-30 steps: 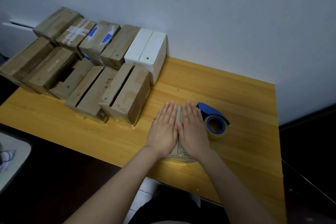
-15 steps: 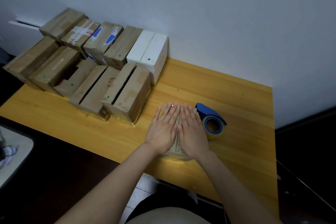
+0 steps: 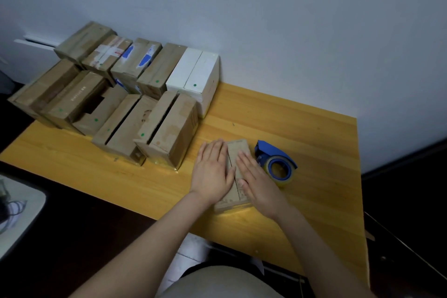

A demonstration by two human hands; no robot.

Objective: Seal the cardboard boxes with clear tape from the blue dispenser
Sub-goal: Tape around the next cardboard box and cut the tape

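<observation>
Cardboard boxes crowd the far left of the yellow wooden counter in two rows against the wall, several with open slits along their tops. A white box ends the back row. To its right, near the front edge, one small cardboard box lies flat with both hands on it. The left hand rests palm down on the box's left flap, fingers together and stretched out flat, its grip wide and closed around nothing. The right hand lies palm down on the right flap in the same way, fingers straight, holding nothing. The seam between the flaps shows between the two hands. Just beside the box on the right sits the blue tape dispenser with its roll of clear tape, resting on the counter, close by the right hand.
</observation>
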